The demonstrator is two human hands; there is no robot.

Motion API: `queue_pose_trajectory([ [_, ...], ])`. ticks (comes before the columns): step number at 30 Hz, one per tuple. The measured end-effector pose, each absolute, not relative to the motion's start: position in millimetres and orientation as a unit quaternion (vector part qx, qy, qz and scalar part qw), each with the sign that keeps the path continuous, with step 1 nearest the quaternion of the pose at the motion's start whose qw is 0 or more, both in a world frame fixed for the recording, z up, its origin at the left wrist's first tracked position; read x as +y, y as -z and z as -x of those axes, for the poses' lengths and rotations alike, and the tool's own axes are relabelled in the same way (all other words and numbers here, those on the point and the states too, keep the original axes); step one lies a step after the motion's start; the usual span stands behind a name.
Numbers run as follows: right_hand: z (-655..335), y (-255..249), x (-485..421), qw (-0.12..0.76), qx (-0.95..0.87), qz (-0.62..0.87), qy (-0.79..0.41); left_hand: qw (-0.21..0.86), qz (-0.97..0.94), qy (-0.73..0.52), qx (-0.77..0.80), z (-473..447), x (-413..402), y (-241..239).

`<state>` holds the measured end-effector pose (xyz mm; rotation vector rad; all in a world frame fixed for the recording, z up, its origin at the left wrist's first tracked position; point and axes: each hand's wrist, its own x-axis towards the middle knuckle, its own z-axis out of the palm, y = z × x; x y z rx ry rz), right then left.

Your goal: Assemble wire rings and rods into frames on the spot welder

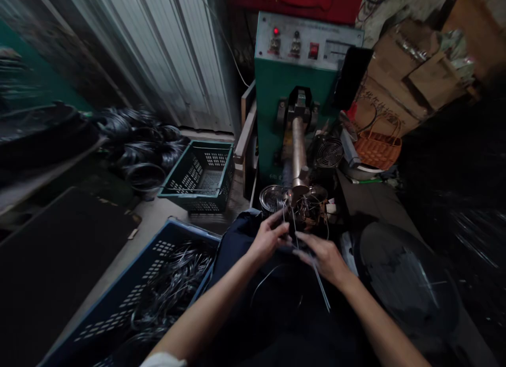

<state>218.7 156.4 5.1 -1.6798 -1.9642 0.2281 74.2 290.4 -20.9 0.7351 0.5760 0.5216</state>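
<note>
**Both hands clenched on thin rods beneath the welder's arm**

On my feed, my left hand (269,236) and right hand (322,256) are clenched on thin metal rods (318,273), which rise to just below the electrode arm (299,153). A wire hoop (266,285) rests on my dark clothing. At lower left, a blue plastic crate (130,298) holds tangled black wire hoops (172,288); a round black disc (407,282) sits right. Farther off, a shiny round tin (272,199) stands beside the arm's foot, then a teal basket (197,177), black wire coils (138,140), and the green spot welder (294,56) with its red-lit panel.
</note>
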Motion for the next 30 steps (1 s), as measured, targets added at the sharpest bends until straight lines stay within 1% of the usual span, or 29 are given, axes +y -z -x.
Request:
queue_pose_trajectory([
  [4, -242.5, -14.6, 192.1, 0.213, -0.725, 0.654, 0.039, 0.848, -0.359, -0.285, 0.267, -98.7, 335.3, 18.4],
  [6, -252.5, -18.9, 206.4, 0.208, -0.722, 0.656, 0.073, 0.841, -0.365, -0.3, 0.263, -108.4, 353.8, 16.1],
  [8, -259.5, -20.1, 216.4, 0.217, -0.716, 0.658, 0.082, 0.837, -0.371, -0.305, 0.262, -115.0, 366.9, 14.4],
  [17, -269.5, -10.5, 235.6, 0.241, -0.714, 0.656, 0.042, 0.831, -0.363, -0.329, 0.262, -124.3, 385.5, 18.4],
  [23, -275.8, 0.0, 240.8, 0.305, -0.717, 0.627, 0.015, 0.816, -0.393, -0.334, 0.26, -126.8, 389.1, 18.7],
  [27, -256.3, -8.6, 225.4, 0.287, -0.731, 0.619, 0.0, 0.808, -0.404, -0.328, 0.275, -116.1, 378.5, 13.1],
  [30, -229.3, -21.2, 198.3, 0.306, -0.723, 0.617, -0.063, 0.801, -0.436, -0.29, 0.29, -99.1, 358.3, 15.0],
])
